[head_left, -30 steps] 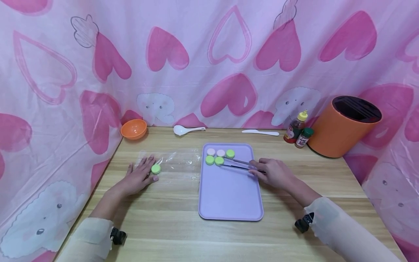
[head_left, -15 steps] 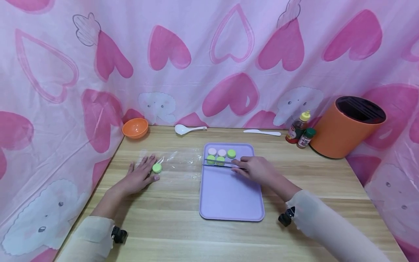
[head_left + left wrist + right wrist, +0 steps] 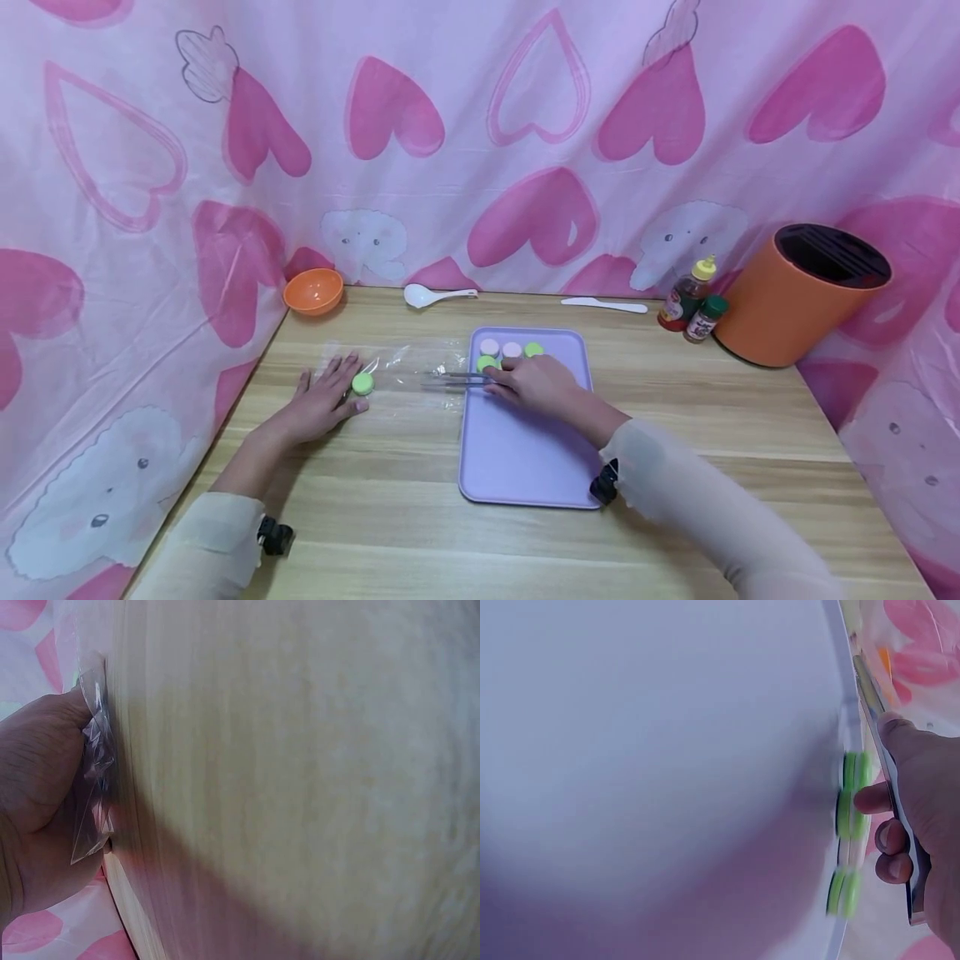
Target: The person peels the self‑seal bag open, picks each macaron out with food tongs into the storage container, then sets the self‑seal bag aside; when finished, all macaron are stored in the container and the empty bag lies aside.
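My left hand (image 3: 318, 408) rests with spread fingers on a clear plastic bag (image 3: 408, 362) on the table. Between its thumb and fingers lies a green macaron (image 3: 363, 383); I cannot tell whether it is inside the bag or on top. My right hand (image 3: 543, 387) grips metal tongs (image 3: 459, 380) above the purple tray (image 3: 525, 467). Their tips reach past its left edge, over the bag, with nothing visible between them. Pink macarons (image 3: 512, 350) and green macarons (image 3: 486, 363) stand in rows at the tray's far end, partly hidden by this hand. The right wrist view shows several macarons (image 3: 847, 892) beside the fingers.
Along the back lie an orange bowl (image 3: 313, 292), a white spoon (image 3: 435, 295) and a white knife (image 3: 603, 306). A yellow-capped bottle (image 3: 682, 296), a green-lidded jar (image 3: 705, 320) and an orange knife block (image 3: 795, 300) stand back right. A patterned pink curtain (image 3: 405, 183) borders the table.
My right hand has moved left across the tray with the tongs, whose tips went from beside the green macarons to over the bag. The left hand has stayed in place.
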Tool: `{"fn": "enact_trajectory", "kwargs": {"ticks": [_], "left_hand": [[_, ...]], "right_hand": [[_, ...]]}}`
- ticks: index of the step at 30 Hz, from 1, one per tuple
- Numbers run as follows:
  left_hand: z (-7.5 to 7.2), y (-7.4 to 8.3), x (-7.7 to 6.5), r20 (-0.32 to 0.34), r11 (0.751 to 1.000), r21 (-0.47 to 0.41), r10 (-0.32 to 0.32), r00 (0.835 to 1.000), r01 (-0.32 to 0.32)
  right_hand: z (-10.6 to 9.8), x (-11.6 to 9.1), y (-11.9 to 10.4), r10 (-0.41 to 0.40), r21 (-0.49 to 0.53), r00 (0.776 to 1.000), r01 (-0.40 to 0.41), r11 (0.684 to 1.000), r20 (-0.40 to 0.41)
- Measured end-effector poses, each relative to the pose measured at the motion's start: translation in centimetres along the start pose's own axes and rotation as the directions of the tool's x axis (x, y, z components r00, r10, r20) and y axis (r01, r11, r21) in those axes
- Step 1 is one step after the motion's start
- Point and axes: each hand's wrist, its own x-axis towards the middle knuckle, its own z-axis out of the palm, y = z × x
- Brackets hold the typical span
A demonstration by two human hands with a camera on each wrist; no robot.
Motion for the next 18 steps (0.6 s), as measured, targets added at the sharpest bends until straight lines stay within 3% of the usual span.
{"fn": "enact_trajectory", "kwargs": {"ticks": [18], "left_hand": [[0.2,-0.3,0.1,0.001,1.000,-0.002,-0.012,1.000,0.012]], "right_hand": [[1.6,5.0,-3.5,-0.044,0.016,0.999,0.044,0.999,0.000]]}}
